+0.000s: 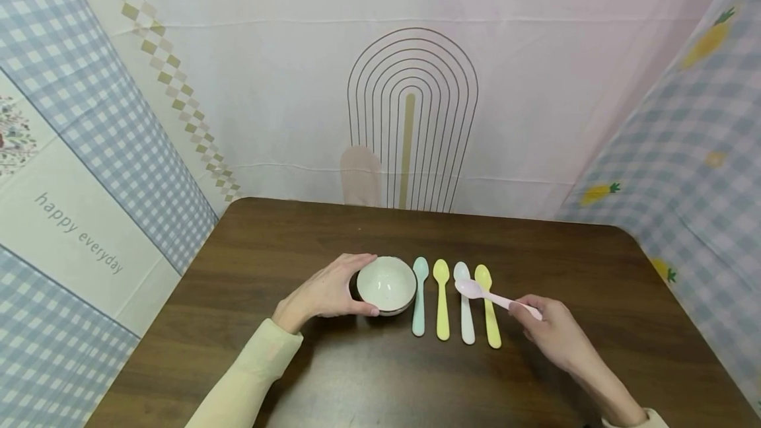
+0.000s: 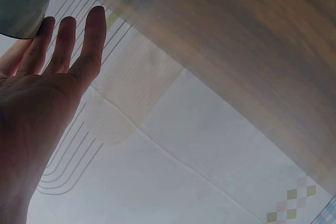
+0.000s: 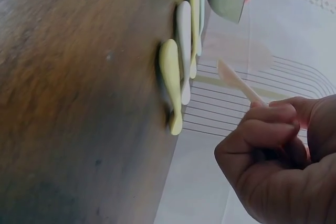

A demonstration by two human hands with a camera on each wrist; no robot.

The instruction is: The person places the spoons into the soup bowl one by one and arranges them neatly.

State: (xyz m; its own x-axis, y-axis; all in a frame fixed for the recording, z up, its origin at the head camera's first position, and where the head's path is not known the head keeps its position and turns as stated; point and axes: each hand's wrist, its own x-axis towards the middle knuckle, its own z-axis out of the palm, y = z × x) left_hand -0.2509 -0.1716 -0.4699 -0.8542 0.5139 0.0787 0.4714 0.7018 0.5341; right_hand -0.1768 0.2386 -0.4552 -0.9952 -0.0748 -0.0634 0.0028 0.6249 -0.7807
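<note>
My left hand (image 1: 334, 288) grips a small round bowl (image 1: 386, 285), white inside, with the thumb on the near side and the fingers on the far side. In the left wrist view, the bowl's outer wall (image 2: 23, 9) shows dark blue marks. A pale pink spoon (image 1: 498, 299) is pinched by its handle in my right hand (image 1: 554, 330), its scoop pointing left. From the head, the pink spoon overlaps a white spoon (image 1: 466, 322) and a yellow spoon (image 1: 492, 325) on the table; the right wrist view shows it apart from them.
Left of the white spoon lie another yellow spoon (image 1: 442, 302) and a mint spoon (image 1: 419, 302), the latter close beside the bowl. All rest side by side on a dark wooden table (image 1: 368, 375). Patterned cloth (image 1: 285, 98) hangs behind it and at both sides.
</note>
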